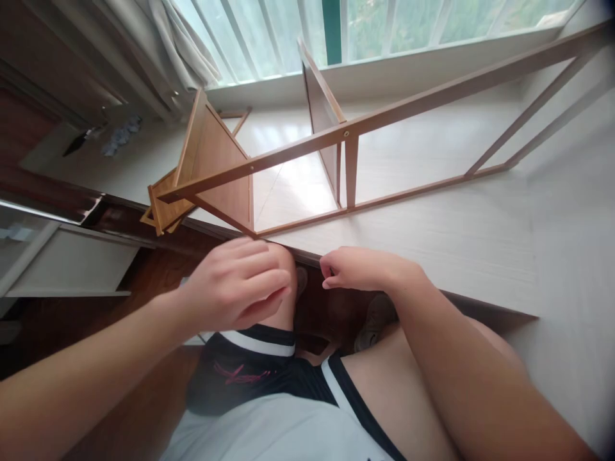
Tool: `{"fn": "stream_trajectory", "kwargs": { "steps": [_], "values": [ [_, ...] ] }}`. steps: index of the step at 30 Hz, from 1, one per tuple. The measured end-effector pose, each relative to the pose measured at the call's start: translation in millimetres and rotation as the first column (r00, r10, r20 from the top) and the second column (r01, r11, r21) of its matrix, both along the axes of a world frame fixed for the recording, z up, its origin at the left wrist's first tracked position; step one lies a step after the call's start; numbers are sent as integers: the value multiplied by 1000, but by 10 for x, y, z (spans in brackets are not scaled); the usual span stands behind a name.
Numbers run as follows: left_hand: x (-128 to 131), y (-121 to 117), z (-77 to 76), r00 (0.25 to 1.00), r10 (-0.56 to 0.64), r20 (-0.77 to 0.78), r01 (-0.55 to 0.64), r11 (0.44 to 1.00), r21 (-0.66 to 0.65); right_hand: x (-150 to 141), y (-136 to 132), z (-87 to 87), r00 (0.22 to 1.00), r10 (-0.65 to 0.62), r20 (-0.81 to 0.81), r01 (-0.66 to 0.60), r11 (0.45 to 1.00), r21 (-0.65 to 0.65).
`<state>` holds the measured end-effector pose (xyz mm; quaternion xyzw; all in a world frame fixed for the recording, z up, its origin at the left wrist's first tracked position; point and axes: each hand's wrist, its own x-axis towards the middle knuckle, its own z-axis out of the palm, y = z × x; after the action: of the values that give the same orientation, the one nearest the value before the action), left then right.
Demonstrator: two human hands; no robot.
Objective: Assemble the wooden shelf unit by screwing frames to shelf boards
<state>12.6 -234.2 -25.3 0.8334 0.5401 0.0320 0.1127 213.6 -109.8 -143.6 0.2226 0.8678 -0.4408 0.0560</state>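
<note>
Both my hands hover over my lap, just short of the pale ledge's front edge. My left hand [240, 282] is closed, its fingers curled together and the palm turned away, so anything inside is hidden. Further right, my right hand [358, 267] is curled in a loose fist with thumb against fingers; I cannot make out what, if anything, it holds. Beyond them a wooden frame [298, 148], apparently a rack or shelf unit, lies on its side along the ledge. Two wooden panels, a left one [214, 150] and a middle one [323, 96], stand between its long rails.
The pale ledge [432, 250] runs below a barred window [408, 29]. A curtain [158, 51] hangs at the left, near a crumpled bluish-white item [121, 136] and a small dark object [75, 143]. A white cabinet-like piece [77, 256] stands on the dark wooden floor at left.
</note>
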Motion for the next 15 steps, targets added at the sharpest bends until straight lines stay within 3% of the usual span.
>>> {"fn": "stream_trajectory", "kwargs": {
  "steps": [3, 6, 9, 11, 12, 13, 14, 15],
  "values": [
    [-241, -425, -526, 995, 99, -9, -99, 987, -126, -26, -143, -109, 997, 22, 70, -17, 997, -73],
    [-396, -643, -921, 981, 184, -64, -192, 969, -155, -145, -277, -312, 978, 103, 181, -75, 985, -157],
    [-470, -673, -1109, 980, 190, -57, -197, 966, -170, -350, -421, -599, 923, 229, 311, -145, 952, -270],
    [-499, -634, -1150, 983, 178, -39, -182, 970, -161, -509, -545, -796, 889, 236, 393, -103, 938, -332],
    [-512, -610, -1156, 984, 176, -30, -178, 973, -150, -588, -614, -882, 894, 170, 414, -24, 942, -334],
    [-527, -589, -1159, 985, 172, -26, -174, 974, -144, -663, -686, -953, 933, -42, 356, 138, 958, -249],
    [-543, -571, -1159, 986, 167, -23, -169, 975, -145, -732, -753, -1007, 929, -281, 239, 321, 935, -151],
    [-560, -559, -1160, 987, 160, -21, -161, 976, -149, -790, -812, -1043, 911, -369, 186, 394, 912, -119]
  ]
}}
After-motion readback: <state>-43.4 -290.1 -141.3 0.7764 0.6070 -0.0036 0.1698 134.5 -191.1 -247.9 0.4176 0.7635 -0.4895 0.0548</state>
